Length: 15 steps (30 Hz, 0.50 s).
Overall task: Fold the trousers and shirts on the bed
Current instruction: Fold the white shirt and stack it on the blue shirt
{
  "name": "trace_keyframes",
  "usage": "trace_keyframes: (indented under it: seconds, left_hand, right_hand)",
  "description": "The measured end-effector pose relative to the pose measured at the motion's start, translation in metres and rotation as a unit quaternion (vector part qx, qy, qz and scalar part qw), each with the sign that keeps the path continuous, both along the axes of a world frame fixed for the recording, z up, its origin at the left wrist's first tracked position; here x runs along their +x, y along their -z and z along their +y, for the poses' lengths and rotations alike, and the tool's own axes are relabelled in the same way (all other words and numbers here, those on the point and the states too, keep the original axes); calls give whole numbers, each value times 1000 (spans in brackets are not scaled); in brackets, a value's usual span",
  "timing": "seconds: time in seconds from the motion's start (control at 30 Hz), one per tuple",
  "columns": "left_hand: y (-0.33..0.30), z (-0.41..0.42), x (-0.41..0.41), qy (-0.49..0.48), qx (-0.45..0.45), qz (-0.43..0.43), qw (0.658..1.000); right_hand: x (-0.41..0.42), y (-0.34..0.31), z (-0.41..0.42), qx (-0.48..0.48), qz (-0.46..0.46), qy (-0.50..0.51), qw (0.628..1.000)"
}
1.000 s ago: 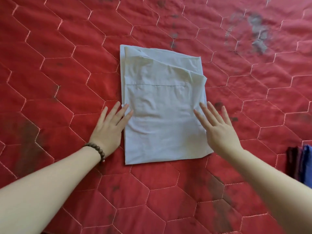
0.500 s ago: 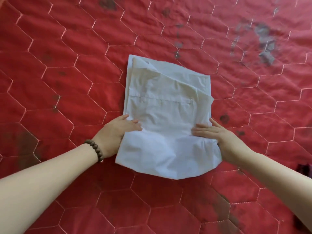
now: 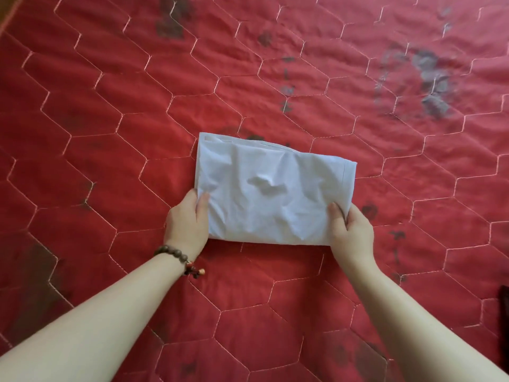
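A pale grey-white garment (image 3: 272,188) lies folded into a compact rectangle in the middle of the red quilted bed cover (image 3: 110,133). Its top face is creased, with a small dent near the centre. My left hand (image 3: 188,219) grips the near left edge, thumb on top and fingers under the cloth. My right hand (image 3: 349,227) grips the near right edge the same way. A bead bracelet (image 3: 179,259) sits on my left wrist.
The bed cover has hexagon stitching and faded dark flower prints, the largest one at the far right (image 3: 424,81). A dark object (image 3: 504,307) pokes in at the right edge. A strip of wood-coloured surface shows at the top left corner (image 3: 5,6).
Both hands went from lying flat beside the garment to gripping its near end and folding it away from me. The garment is now half as long.
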State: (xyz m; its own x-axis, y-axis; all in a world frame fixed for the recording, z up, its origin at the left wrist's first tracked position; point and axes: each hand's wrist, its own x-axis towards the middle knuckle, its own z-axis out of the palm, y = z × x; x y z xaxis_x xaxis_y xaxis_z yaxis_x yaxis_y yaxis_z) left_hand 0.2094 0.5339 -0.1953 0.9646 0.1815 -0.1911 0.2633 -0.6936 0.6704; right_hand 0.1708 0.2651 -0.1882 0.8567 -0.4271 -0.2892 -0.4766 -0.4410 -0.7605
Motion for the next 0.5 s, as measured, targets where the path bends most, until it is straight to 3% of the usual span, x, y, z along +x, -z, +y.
trace_keyframes:
  seconds: [0.1,0.17,0.37,0.43,0.5]
  left_hand:
    - [-3,-6,11,-25,50,-41,998]
    - [-2,-12,20,-30,106,-13,994]
    - [-6,-18,26,-33,224,85,970]
    - [-16,-17,32,-61,247,31,967]
    - [-25,-22,36,-42,255,-72,963]
  right_hand:
    - [8,1,6,-22,-32,33,999]
    - [15,6,8,-60,-30,37,997]
    - [25,6,17,-178,95,27,979]
    - [29,-3,18,-279,118,-1,953]
    - [33,-14,23,-357,43,-2,933]
